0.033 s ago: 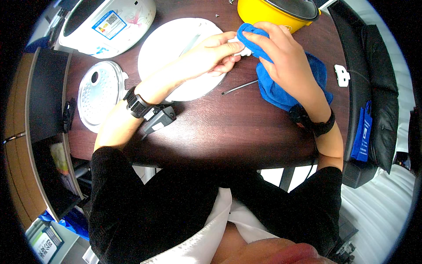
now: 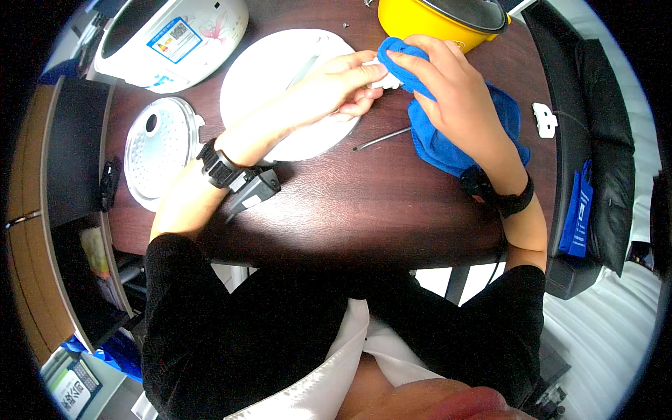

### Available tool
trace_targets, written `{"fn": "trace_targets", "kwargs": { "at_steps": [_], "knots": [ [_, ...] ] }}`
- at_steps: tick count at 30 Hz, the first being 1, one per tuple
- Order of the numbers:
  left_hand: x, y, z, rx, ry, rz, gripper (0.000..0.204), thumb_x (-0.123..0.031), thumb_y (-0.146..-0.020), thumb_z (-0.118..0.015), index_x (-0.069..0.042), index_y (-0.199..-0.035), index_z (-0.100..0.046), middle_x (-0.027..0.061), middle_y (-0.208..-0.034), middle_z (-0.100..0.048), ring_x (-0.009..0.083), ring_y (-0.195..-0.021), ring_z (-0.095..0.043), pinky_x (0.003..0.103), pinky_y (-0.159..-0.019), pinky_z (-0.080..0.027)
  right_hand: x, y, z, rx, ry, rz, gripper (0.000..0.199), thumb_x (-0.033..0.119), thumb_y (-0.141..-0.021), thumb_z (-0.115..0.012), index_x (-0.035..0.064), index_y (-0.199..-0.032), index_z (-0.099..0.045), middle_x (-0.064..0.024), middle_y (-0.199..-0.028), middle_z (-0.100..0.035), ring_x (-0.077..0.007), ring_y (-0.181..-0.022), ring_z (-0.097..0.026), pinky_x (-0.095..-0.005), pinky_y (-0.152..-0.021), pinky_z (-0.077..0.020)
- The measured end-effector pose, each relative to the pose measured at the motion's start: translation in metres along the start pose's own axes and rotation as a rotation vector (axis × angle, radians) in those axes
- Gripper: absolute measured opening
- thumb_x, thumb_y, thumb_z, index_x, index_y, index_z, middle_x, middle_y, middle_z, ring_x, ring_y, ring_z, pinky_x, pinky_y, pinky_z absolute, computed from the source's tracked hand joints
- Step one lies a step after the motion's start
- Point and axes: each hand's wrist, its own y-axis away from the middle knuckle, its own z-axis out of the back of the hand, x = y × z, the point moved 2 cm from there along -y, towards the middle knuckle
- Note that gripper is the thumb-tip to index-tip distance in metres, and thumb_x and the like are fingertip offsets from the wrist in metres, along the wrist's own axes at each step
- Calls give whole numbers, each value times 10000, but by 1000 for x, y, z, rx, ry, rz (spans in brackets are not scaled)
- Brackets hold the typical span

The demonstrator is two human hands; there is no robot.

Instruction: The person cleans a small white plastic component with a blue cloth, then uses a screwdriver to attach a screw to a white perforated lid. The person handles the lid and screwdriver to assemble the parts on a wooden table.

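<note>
My left hand is closed on a small white plastic part, gripped between thumb and fingers. My right hand presses a folded blue cloth against that part, and the fingers hide much of the contact. More blue cloth lies on the table beneath my right forearm; whether it is the same piece I cannot tell. A thin metal shaft, like a screwdriver's, sticks out from under it. Under my left wrist and hand rests a large white oval lid.
A white rice cooker body stands far left, with a clear perforated lid nearer. At the back right is a yellow pot. A small screw and a white plastic piece lie on the dark wooden table.
</note>
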Motion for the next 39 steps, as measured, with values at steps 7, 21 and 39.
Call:
{"fn": "trace_targets", "kwargs": {
  "at_steps": [7, 21, 39],
  "knots": [
    [2, 1, -2, -54, 207, 68, 332, -410, -1006, -424, -79, -987, -457, 23, -742, -482, 51, -452, -317, 205, -377, -212, 5, 0, 2, 36, -4, -4, 562, 13, -654, -717, 118, -1190, -586, -89, -1213, -550, -306, -1042, -547, -401, -896, -479],
    [-6, -1, -2, 19, -215, 15, 266, -268, -968, -548, -15, -1042, -518, 58, -778, -575, 63, -465, -463, 177, -366, -323, -2, 1, 6, 12, -66, -39, 509, 22, -701, -677, 120, -1187, -566, -112, -1146, -550, -327, -1044, -551, -414, -896, -464],
    [8, -5, 7, -52, 106, 21, 357, -327, -1007, -473, 22, -993, -547, 94, -826, -629, 138, -614, -623, 252, -542, -529, 6, 1, 2, 51, 52, -22, 513, 26, -686, -690, 98, -1183, -589, -102, -1166, -558, -299, -979, -560, -385, -855, -495]
  ]
}}
